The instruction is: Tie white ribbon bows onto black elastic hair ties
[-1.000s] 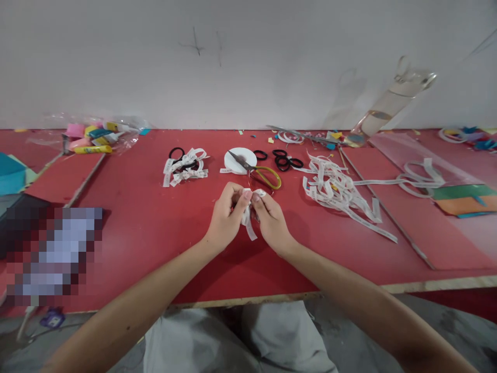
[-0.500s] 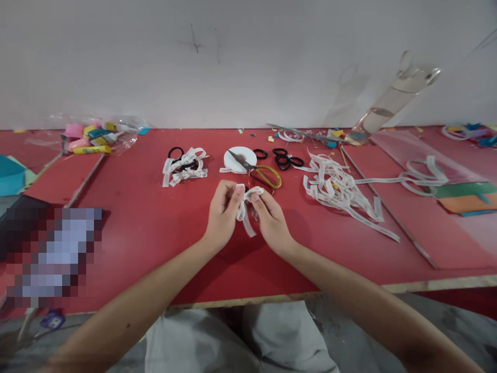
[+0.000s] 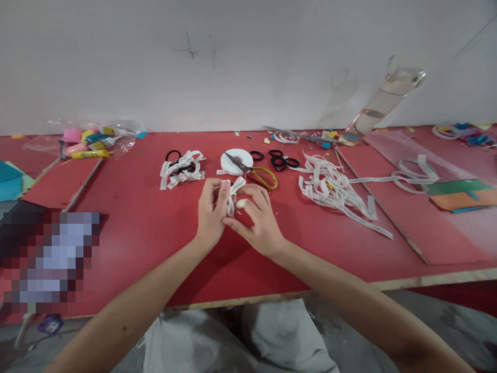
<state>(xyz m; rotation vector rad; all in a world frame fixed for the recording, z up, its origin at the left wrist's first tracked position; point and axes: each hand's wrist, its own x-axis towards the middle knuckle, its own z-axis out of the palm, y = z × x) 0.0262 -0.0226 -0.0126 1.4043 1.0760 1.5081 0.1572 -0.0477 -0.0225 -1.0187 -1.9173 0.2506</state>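
Observation:
My left hand (image 3: 212, 212) pinches a white printed ribbon (image 3: 238, 184) between thumb and fingers. One printed end sticks up to the right, and a loop hangs below. My right hand (image 3: 261, 223) is beside it with thumb and fingers spread, the thumb tip close to the left hand; whether it touches the ribbon I cannot tell. Just beyond lie scissors (image 3: 266, 177) with yellow handles, resting across a white ribbon roll (image 3: 229, 167). Black hair ties (image 3: 278, 160) lie right of the roll. Left of it are black ties with white ribbon bows (image 3: 186, 168).
A tangle of printed ribbon (image 3: 330, 181) lies to the right on the red table (image 3: 155, 248). A clear water bottle (image 3: 370, 116) leans against the wall. At the back left is a plastic bag (image 3: 124, 137) of coloured pieces. A blurred-out phone-like object (image 3: 58, 259) lies left.
My right hand has let go of the ribbon bow and spread its fingers, moving slightly lower. My left hand keeps its pinch. A printed ribbon end now points up. The view has shifted slightly.

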